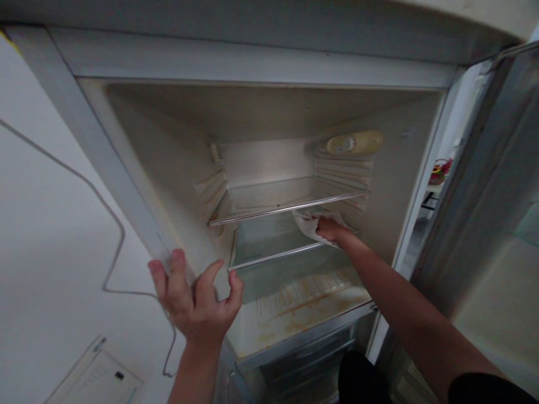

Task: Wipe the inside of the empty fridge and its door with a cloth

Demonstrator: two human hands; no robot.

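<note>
My right hand (pixel 330 230) reaches into a refrigerator and grips a white cloth (pixel 309 224), perhaps a paper towel. The cloth lies against the middle glass shelf (pixel 269 238), under the upper glass shelf (pixel 278 196). My left hand (pixel 197 294) is raised at the refrigerator's left front edge (pixel 126 174), its fingers spread and nothing in it. Whether its fingertips touch the frame I cannot tell. Below the shelves, the compartment floor (pixel 307 303) carries yellow-brown stains.
On the right the refrigerator door (pixel 475 196) stands open. A yellowed lamp cover (pixel 356 142) sits high on the inner right wall. Along the white wall at left hangs a grey cable (pixel 105 207). A dark drawer area (pixel 311 365) lies beneath the compartment.
</note>
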